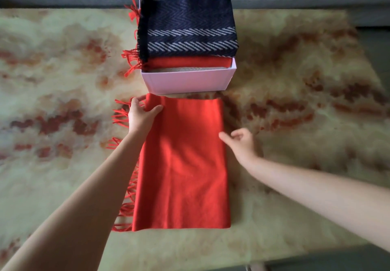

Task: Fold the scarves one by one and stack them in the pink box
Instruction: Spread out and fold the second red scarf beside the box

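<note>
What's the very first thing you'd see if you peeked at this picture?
The big red scarf jumps out, lying flat in the middle of the fluffy rug. The left hand pinches its far left corner, and the right hand is at its right edge. Just beyond it sits the pink box, stuffed with folded scarves, with a dark blue zigzag scarf on top.
</note>
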Tool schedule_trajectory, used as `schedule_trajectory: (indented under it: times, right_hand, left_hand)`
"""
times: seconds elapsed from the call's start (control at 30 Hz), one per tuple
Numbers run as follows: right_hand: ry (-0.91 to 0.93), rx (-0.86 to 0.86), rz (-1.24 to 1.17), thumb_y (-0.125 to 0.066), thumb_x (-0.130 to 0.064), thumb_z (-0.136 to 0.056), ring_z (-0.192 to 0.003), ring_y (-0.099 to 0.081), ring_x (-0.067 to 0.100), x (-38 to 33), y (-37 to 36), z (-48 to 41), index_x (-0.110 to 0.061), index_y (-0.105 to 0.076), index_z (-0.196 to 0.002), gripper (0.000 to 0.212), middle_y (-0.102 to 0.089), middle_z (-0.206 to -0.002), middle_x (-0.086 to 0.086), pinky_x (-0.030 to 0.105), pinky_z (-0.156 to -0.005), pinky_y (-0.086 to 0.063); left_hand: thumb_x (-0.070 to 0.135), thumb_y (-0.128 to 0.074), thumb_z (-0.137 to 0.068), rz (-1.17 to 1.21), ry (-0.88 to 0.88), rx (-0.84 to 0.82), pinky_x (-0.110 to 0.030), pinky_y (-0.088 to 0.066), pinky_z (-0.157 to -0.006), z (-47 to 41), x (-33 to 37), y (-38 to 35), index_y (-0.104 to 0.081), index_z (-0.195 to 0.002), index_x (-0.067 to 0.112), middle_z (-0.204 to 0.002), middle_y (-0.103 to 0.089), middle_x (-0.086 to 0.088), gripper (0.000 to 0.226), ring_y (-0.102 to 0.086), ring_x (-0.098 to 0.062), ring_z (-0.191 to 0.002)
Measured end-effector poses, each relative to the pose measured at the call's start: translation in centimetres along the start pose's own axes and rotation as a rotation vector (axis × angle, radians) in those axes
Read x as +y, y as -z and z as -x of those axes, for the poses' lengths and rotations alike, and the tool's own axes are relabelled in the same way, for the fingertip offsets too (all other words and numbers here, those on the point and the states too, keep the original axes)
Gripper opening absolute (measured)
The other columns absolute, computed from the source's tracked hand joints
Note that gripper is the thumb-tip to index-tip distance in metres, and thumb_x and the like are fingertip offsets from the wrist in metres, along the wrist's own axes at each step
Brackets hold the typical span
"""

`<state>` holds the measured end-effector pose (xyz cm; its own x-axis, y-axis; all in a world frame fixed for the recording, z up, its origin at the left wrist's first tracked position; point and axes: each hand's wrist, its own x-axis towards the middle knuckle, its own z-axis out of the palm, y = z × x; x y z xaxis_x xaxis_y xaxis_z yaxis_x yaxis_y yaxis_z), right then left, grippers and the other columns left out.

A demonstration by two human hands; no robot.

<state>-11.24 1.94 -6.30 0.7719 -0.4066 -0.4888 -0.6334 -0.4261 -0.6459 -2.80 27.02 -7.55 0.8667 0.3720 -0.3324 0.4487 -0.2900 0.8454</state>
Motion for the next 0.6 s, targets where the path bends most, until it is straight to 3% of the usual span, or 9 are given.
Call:
schedule_trajectory:
  times: [0.13,0.23,0.33,0.4,0.6]
  right_hand:
    - [0.041,0.05,0.069,-0.074,-0.051,-0.072,-0.079,-0.061,0.019,-4.6,0.9,-5.0,-0.019,-0.065,-0.08,0.034,-0.064,-0.079,-0.003,0.03,-0.074,-0.045]
    - [0.029,0.015,0.128,-0.072,-0.053,-0.072,-0.064,-0.05,0.023,-6.2,0.8,-6.0,-0.021,-0.052,-0.058,0.04,-0.052,-0.062,-0.002,0.031,-0.058,-0.035]
    - [-0.009,-0.037,0.132,-0.075,-0.051,-0.071,-0.062,-0.054,0.022,-6.8,-0.2,-6.2,-0.017,-0.055,-0.059,0.041,-0.056,-0.061,0.0,0.034,-0.06,-0.044]
    - [-0.019,-0.065,0.143,-0.076,-0.05,-0.07,-0.054,-0.05,0.019,-6.9,-0.7,-6.2,-0.017,-0.046,-0.054,0.047,-0.053,-0.057,-0.001,0.03,-0.049,-0.035]
    - [0.05,-0.004,0.269,-0.064,-0.023,-0.081,-0.048,-0.029,0.02,-7.0,-0.9,-6.7,-0.016,-0.028,-0.053,0.046,-0.031,-0.051,0.0,0.031,-0.046,-0.018]
  left_hand:
    - [0.02,-0.081,-0.07,-0.074,0.0,-0.004,-0.038,-0.05,-0.089,-0.3,0.0,0.1,-0.052,-0.12,0.014,-0.11,-0.064,-0.011,0.059,-0.062,-0.025,-0.099]
    - [0.018,-0.079,-0.071,-0.094,0.017,0.005,-0.03,-0.047,-0.087,-0.2,0.1,-0.1,-0.051,-0.121,0.011,-0.112,-0.063,-0.01,0.057,-0.061,-0.023,-0.101]
    - [0.018,-0.079,-0.072,-0.105,0.014,0.007,-0.03,-0.047,-0.087,-0.1,0.3,-0.2,-0.052,-0.12,0.011,-0.112,-0.063,-0.01,0.056,-0.06,-0.023,-0.101]
    - [0.018,-0.079,-0.071,-0.105,0.018,0.005,-0.033,-0.049,-0.088,-0.2,0.4,-0.1,-0.052,-0.119,0.011,-0.111,-0.064,-0.01,0.055,-0.061,-0.024,-0.1]
    - [0.018,-0.079,-0.071,-0.092,0.017,0.015,-0.033,-0.05,-0.086,-0.2,0.4,-0.1,-0.054,-0.117,0.011,-0.107,-0.065,-0.008,0.052,-0.062,-0.021,-0.095]
